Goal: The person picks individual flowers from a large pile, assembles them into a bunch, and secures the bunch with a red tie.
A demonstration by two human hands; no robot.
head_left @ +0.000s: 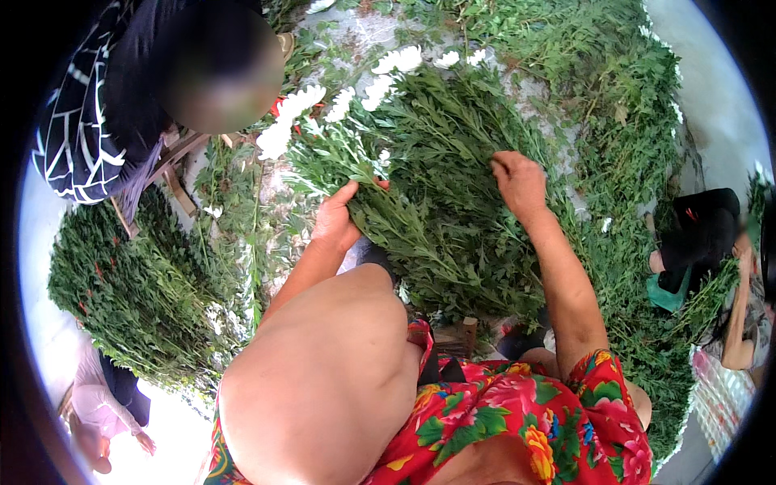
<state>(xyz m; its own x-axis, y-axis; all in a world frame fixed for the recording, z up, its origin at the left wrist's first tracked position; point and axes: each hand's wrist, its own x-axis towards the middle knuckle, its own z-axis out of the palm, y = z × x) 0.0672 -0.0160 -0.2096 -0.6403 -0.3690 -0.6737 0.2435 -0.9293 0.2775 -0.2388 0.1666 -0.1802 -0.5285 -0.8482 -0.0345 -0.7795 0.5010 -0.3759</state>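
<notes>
A large bundle of green chrysanthemum stems [444, 194] with white flower heads [295, 109] at its upper left lies in front of me, above my bare knee. My left hand [339, 214] is closed on the bundle's left side, thumb over the leafy stems. My right hand [517, 182] is at the right side of the bundle, fingers curled and pinched among the leaves; what they hold is too small to make out.
A person in dark clothing [105, 97] bends over a wooden stool [178, 186] at upper left. Piles of cut stems [129, 275] lie left and right [614, 121] on the pale floor [364, 32]. Other people work at lower left [97, 396] and far right [744, 307].
</notes>
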